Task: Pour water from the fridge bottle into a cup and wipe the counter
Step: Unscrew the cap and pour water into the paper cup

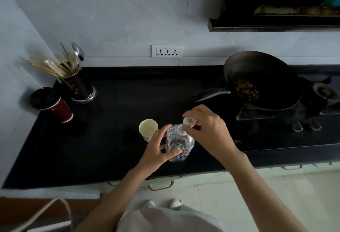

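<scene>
Your left hand grips the bottle around its body, fingers curled across the label side. The bottle stands upright on the table, near the front edge, approx. mid-length, long axis vertical. Its mouth is open. Your right hand pinches the cap just above and right of the neck, clear of the threads.

Key relation: the cup stands just beside the bottle on its left, toward the back edge, touching or almost touching your left fingers; which one, cannot tell. The left hand is the nearer hand and already holds the bottle, so the pour likely calls for a tilt to the left and away from you, mouth over the cup rim.

Containers:
- Bottle: clear, water inside; level hard to read from above.
- Cup: white paper, upright, looks empty.
- Red cup w/ black lid: left edge, contents hidden.
- Utensil holder: back left corner, chopsticks and a spoon.
- Wok: right side, on the stove, w/ dark food residue.

Risk: the cup is light and may tip if the bottle neck knocks the rim. No wiping cloth is in view.
</scene>
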`<state>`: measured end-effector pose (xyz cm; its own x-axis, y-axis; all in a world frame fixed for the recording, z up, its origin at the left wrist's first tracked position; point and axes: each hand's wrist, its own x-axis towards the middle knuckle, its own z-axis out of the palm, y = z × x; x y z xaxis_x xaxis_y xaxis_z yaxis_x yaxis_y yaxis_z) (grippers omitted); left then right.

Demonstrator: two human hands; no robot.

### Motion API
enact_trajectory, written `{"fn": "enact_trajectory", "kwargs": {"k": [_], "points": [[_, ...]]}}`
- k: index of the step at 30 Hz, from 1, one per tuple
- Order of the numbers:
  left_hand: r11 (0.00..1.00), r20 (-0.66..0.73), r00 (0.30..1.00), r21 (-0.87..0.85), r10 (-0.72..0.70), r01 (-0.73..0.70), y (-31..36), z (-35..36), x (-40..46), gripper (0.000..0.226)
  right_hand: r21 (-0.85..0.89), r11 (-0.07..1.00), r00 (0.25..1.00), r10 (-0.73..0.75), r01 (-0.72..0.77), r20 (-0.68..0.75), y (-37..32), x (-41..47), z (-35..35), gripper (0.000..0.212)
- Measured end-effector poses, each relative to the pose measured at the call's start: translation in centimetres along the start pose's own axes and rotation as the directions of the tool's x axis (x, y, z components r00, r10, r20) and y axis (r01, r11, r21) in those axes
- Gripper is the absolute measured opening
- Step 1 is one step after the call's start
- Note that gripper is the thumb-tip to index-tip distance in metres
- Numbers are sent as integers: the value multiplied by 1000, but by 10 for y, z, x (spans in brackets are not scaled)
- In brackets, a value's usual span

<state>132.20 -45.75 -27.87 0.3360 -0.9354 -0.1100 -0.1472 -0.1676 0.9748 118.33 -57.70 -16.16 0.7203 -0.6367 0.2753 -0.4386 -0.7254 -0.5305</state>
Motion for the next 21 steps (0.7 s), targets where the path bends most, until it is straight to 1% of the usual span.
{"fn": "enact_trajectory", "kwargs": {"k": [3,5,7,9,11,14,16,19,21], "points": [[1000,1,1000,-8,-2,2,-1,0,0,82,168,985,997,44,-32,-67,24,-8,-6,27],[1000,-1,1000,-15,-1,1,-1,0,0,82,270,955,981,160,-126,-107,42,-21,-4,27],[999,-10,1000,-33,-3,3,-1,1,-1,83,335,906,942,315,-261,-119,63,-38,7,24],[999,-16,1000,-36,-3,3,-2,2,-1,84,378,841,885,454,-387,-102,86,-57,25,23],[999,-15,1000,-33,3,-3,-1,2,-1,84,395,790,840,537,-468,-77,105,-74,43,24],[999,-14,1000,-33,1,-1,0,2,-2,83,395,757,812,582,-520,-46,119,-93,65,33],[999,-19,1000,-41,-3,3,0,2,-2,83,353,789,828,557,-502,-68,124,-101,78,37],[999,-17,1000,-44,-13,12,1,2,-2,86,271,845,854,506,-462,-123,132,-109,95,34],[999,-14,1000,-41,-16,16,1,2,-2,86,266,844,843,515,-466,-154,136,-112,102,29]]}}
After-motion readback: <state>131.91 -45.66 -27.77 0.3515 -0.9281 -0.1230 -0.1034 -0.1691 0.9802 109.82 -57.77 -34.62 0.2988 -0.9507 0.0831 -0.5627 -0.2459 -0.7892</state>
